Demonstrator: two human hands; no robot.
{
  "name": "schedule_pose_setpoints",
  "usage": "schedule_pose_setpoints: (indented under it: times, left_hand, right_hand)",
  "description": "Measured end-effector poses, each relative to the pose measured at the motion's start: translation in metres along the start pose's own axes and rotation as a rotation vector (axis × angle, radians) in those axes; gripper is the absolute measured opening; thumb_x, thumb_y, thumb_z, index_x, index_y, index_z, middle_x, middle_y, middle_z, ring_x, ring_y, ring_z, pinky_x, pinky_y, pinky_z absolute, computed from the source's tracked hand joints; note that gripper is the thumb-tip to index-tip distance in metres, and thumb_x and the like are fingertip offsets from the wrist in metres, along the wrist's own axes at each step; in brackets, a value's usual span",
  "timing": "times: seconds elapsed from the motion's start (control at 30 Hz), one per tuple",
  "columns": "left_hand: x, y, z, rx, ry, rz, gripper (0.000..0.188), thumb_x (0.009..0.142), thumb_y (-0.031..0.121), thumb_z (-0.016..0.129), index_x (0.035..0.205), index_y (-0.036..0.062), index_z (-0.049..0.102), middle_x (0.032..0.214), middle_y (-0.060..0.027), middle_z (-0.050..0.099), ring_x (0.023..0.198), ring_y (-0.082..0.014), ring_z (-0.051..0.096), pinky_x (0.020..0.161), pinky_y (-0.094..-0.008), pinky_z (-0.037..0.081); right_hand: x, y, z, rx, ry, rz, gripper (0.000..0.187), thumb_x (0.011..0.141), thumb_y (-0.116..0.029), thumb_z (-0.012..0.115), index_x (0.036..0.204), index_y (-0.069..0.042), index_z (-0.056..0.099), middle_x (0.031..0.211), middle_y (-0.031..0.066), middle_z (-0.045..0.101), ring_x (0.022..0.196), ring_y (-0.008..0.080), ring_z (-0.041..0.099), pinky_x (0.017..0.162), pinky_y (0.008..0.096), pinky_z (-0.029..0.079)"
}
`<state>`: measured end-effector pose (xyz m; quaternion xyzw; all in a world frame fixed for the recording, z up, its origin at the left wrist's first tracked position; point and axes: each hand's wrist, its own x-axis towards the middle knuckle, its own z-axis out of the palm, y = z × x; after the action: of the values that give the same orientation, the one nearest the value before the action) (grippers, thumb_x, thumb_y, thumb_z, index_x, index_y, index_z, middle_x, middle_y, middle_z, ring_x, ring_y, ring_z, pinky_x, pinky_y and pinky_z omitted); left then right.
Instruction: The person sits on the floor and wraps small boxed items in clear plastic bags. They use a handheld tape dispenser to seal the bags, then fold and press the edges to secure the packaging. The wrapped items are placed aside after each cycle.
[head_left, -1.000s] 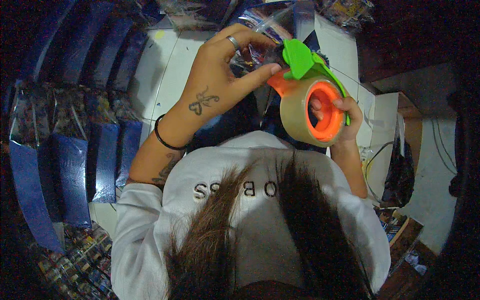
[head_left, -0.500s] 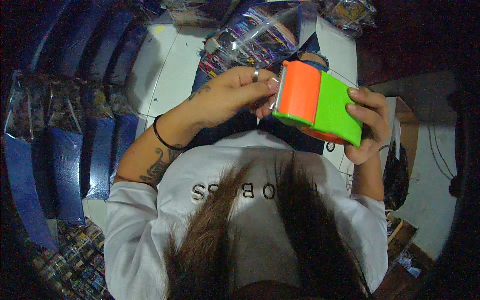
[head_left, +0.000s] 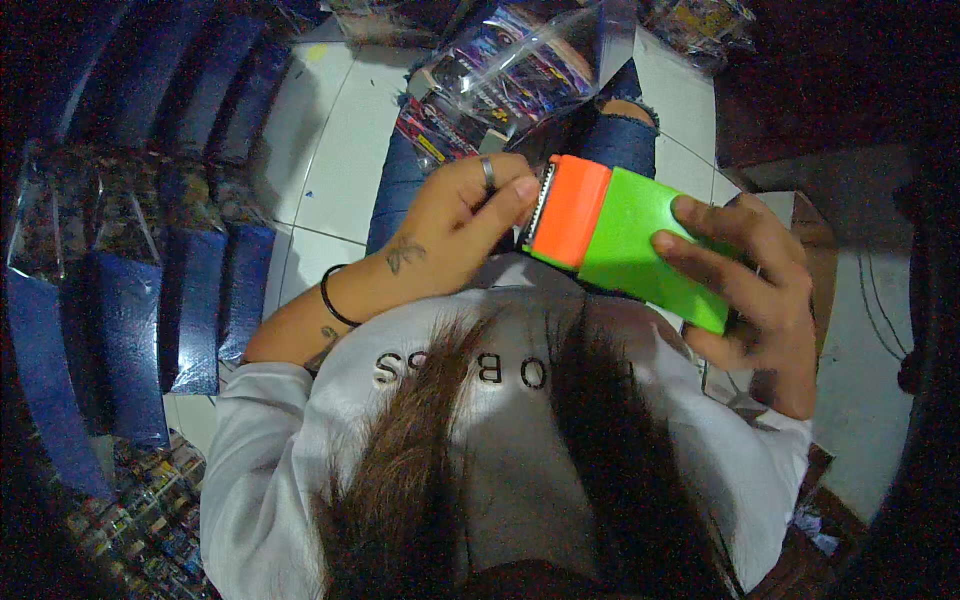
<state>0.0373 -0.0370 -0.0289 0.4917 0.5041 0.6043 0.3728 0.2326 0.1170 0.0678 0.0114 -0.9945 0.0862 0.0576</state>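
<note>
a white tiled floor (head_left: 325,200) spreads beyond the fingers of the left hand (head_left: 460,212) and the right hand (head_left: 760,275). well off to the left of the left fingers stand rows of blue, rectangular, plastic-wrapped packs (head_left: 195,310). ripped blue denim jeans (head_left: 632,152) show past both hands' fingers; overlapping them, just beyond the left knuckles, is a clear-plastic-wrapped bundle of colourful printed boxes (head_left: 525,78). the orange and green plastic tape dispenser (head_left: 622,237) sits between both sets of fingers: the right ones grip its green cover, hiding one end. its long axis slopes from upper left to lower right, its silver toothed cutting strip (head_left: 540,207) facing the left thumb and forefinger, which are pinched together; whether they hold tape, i cannot tell.
</note>
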Motion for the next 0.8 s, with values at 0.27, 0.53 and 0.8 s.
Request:
schedule_pose_setpoints:
  times: [0.27,0.53,0.8]
  left_hand:
    - [-0.002,0.016,-0.040,0.467,0.286,0.172,0.016,0.095,0.004,0.045,0.102,-0.0017,0.058,0.076,-0.0078,0.061,0.070,-0.0139,0.057,0.065,-0.0269,0.046]
    - [-0.066,-0.044,-0.169,1.195,0.772,-0.428,0.030,0.085,0.010,0.052,0.111,0.0052,0.066,0.099,-0.0164,0.067,0.095,-0.0306,0.062,0.089,-0.0411,0.045]
    - [-0.083,-0.083,-0.171,1.733,0.647,-0.246,0.051,0.085,0.016,0.054,0.135,0.0154,0.046,0.117,-0.0272,0.058,0.116,-0.0515,0.046,0.107,-0.0491,0.030]
  right_hand:
    - [-0.017,0.038,0.028,-0.066,-0.295,0.316,0.032,0.062,-0.013,0.072,0.092,-0.005,0.066,0.102,0.0129,0.063,0.087,0.0336,0.062,0.080,0.0376,0.052]
    - [-0.090,0.076,0.074,0.269,0.599,0.657,0.043,0.062,0.001,0.060,0.105,-0.001,0.065,0.114,0.0142,0.061,0.113,0.0272,0.056,0.101,0.0377,0.039]
    - [-0.105,0.081,0.099,0.391,0.719,0.718,0.047,0.064,0.005,0.062,0.110,0.001,0.063,0.120,0.0139,0.058,0.116,0.0242,0.053,0.102,0.0353,0.038]
